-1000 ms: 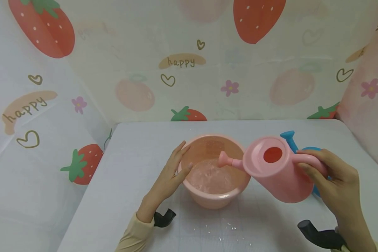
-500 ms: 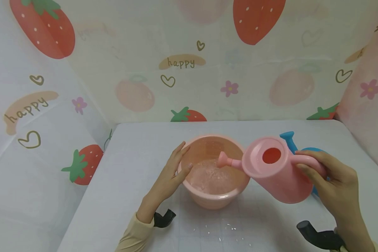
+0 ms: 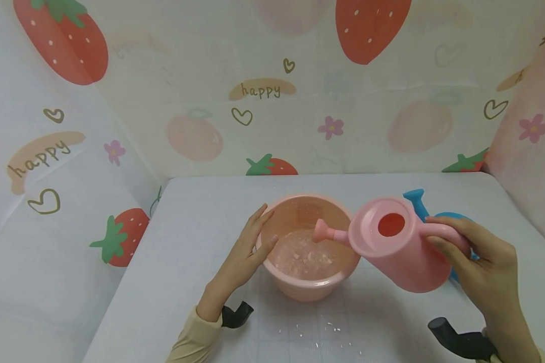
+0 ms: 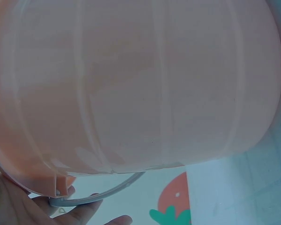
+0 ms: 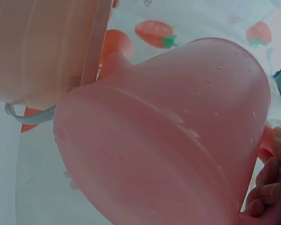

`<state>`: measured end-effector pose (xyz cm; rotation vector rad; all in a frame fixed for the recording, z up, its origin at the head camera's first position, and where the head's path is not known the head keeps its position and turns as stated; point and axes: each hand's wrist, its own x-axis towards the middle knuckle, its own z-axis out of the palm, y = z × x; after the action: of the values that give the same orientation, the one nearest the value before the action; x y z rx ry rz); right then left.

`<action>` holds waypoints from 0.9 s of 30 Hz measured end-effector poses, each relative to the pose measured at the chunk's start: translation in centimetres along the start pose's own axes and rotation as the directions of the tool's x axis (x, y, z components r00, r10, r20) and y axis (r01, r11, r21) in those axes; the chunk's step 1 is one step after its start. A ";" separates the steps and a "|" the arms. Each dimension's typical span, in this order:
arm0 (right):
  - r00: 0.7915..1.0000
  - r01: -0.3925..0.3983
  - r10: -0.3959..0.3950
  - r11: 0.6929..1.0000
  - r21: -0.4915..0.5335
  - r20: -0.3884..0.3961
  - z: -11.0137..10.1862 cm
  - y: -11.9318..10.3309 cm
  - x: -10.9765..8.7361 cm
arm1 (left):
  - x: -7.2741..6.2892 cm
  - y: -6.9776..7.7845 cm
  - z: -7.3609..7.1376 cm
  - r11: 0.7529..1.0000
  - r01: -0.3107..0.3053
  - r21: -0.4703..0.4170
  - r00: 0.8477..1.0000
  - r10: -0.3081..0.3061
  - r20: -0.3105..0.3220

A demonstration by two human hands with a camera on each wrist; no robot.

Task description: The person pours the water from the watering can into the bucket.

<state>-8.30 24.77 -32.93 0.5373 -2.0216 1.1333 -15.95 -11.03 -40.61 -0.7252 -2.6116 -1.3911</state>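
Right hand [image 3: 479, 262] grips tilted pink watering can [image 3: 397, 247], spout over the mid-table pink bucket [image 3: 306, 247]; left hand [image 3: 245, 249], fingers straight, steadies its left rim.

Soft, even light fills the head view, bright and slightly washed out, with only faint shadows on the desk [image 3: 200, 222] under the bucket [image 3: 309, 287]. Both wrist views are badly out of focus (the lenses sit almost against the plastic), with pale glare off the watering can [image 5: 178, 140] and bent edges.
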 end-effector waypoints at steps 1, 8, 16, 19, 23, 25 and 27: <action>1.000 0.004 -0.004 1.000 0.002 0.000 0.0 0.0 0.0 | 0.0 0.0 0.0 1.000 0.002 0.001 1.000 -0.002 0.001; 0.999 0.039 -0.039 0.999 -0.030 -0.014 0.1 -0.4 0.2 | 0.0 0.1 0.0 1.000 -0.004 0.001 1.000 0.004 -0.001; 0.991 0.128 -0.128 0.992 -0.005 -0.049 0.4 -1.1 0.6 | -0.1 0.1 0.0 1.000 -0.006 -0.012 1.000 0.006 -0.003; 0.988 0.142 -0.141 0.990 0.007 -0.059 0.5 -1.2 0.7 | -0.1 0.1 0.0 1.000 -0.008 -0.013 1.000 0.008 -0.003; 0.985 0.155 -0.152 0.987 0.033 -0.077 0.6 -1.3 0.8 | -0.1 0.2 0.0 1.000 -0.002 -0.011 1.000 0.002 0.000; 0.985 0.155 -0.152 0.988 0.028 -0.082 0.6 -1.4 0.8 | -0.1 0.2 0.0 1.000 -0.001 -0.009 1.000 0.001 0.001; 0.985 0.151 -0.150 0.989 0.007 -0.088 0.6 -1.3 0.7 | -0.2 0.2 0.0 1.000 0.000 -0.010 1.000 0.000 0.002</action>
<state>-8.18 23.58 -31.87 0.6258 -1.8670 1.0622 -15.70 -11.00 -40.47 -0.7279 -2.6084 -1.4055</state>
